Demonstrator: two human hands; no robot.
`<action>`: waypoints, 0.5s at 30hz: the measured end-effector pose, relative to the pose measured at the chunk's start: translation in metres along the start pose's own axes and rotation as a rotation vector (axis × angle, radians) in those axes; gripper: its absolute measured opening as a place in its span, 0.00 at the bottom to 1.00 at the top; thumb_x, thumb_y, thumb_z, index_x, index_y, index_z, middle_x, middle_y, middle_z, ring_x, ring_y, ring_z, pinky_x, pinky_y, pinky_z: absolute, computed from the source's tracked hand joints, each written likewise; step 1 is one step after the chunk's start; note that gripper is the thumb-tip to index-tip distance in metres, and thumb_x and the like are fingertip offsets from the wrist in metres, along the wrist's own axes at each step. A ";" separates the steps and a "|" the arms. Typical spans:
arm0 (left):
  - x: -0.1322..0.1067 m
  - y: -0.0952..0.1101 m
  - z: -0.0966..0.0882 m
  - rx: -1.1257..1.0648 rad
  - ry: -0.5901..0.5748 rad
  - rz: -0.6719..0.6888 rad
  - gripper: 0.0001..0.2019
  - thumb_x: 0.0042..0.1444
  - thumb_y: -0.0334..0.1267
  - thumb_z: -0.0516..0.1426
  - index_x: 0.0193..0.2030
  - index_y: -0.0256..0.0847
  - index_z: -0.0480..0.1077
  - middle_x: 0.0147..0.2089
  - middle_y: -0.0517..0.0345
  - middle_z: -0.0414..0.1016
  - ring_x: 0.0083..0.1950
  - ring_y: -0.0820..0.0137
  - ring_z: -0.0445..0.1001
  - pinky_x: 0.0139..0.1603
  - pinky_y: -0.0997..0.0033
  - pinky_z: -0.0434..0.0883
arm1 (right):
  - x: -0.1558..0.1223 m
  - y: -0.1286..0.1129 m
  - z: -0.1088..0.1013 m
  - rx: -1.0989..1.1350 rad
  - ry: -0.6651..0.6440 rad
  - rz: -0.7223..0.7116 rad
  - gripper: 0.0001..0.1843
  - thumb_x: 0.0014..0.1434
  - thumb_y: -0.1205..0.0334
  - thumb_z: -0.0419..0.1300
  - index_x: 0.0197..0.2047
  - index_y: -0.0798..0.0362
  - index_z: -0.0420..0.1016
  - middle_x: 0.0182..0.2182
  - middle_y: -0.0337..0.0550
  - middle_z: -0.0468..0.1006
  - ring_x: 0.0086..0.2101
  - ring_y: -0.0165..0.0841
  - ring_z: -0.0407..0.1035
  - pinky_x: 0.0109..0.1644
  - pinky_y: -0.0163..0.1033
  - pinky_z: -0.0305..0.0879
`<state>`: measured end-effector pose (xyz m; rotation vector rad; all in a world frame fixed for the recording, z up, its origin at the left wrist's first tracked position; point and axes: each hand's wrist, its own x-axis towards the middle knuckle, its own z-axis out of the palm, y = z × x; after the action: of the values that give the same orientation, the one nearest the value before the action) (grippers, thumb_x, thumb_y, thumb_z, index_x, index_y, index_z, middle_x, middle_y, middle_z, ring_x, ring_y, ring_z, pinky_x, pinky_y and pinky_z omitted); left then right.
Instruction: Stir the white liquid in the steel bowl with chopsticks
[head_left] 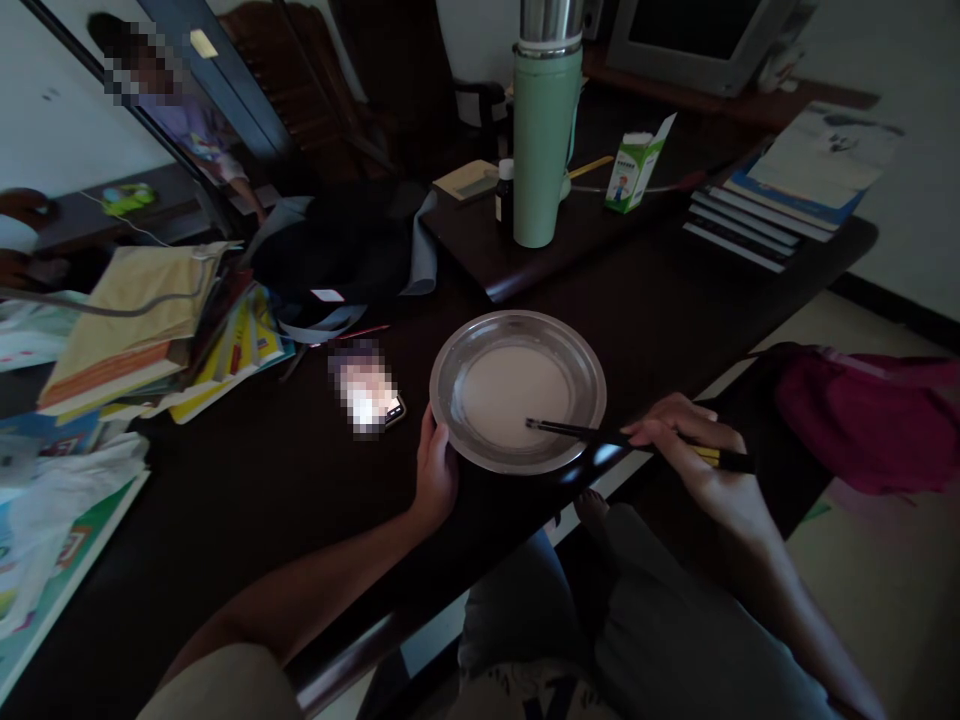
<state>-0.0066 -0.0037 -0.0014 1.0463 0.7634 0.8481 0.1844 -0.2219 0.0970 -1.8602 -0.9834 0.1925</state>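
Note:
A shallow metal bowl (592, 400) stands near the front edge of the dark table, with a pale, whitish liquid (510, 390) in it. My left hand (436, 470) grips the bowl's lower left side, thumb by the rim and fingers partly hidden behind it. My right hand (697, 450) is closed around a pair of black chopsticks (581, 432) with yellow bands near the back end. Their tips are over the liquid, close together; whether they touch it I cannot tell. Left of the bowl lies a lit phone (394, 408), its screen blurred out.
Behind the bowl stand a tall green thermos (541, 150), a small dark bottle (505, 192) and a green-white box (636, 170). Books (780, 205) are stacked at right, papers (142, 300) at left by a black bag (337, 245). A person (187, 125) is at back left.

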 end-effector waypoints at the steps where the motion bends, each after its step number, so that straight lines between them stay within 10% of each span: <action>1: 0.000 0.000 0.000 -0.009 0.005 -0.004 0.24 0.58 0.54 0.60 0.59 0.49 0.72 0.61 0.51 0.77 0.66 0.56 0.71 0.70 0.51 0.65 | 0.000 -0.001 0.004 0.018 -0.032 -0.017 0.15 0.67 0.56 0.60 0.29 0.44 0.81 0.32 0.39 0.83 0.35 0.38 0.74 0.46 0.49 0.62; 10: -0.001 0.001 0.000 0.002 0.021 -0.005 0.24 0.58 0.53 0.61 0.59 0.49 0.73 0.62 0.52 0.77 0.66 0.57 0.72 0.69 0.53 0.67 | 0.017 0.016 0.054 -0.037 -0.028 -0.131 0.14 0.68 0.55 0.57 0.33 0.43 0.81 0.35 0.37 0.86 0.39 0.38 0.74 0.49 0.51 0.61; 15: -0.001 0.001 0.000 0.012 0.001 -0.004 0.25 0.59 0.54 0.60 0.60 0.49 0.72 0.62 0.52 0.77 0.66 0.56 0.72 0.68 0.52 0.67 | 0.022 0.019 0.046 -0.135 0.102 -0.108 0.13 0.67 0.56 0.58 0.33 0.43 0.82 0.35 0.38 0.86 0.39 0.40 0.74 0.50 0.52 0.60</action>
<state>-0.0071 -0.0041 0.0001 1.0548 0.7722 0.8415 0.1847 -0.1784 0.0640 -1.9123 -1.0438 -0.0341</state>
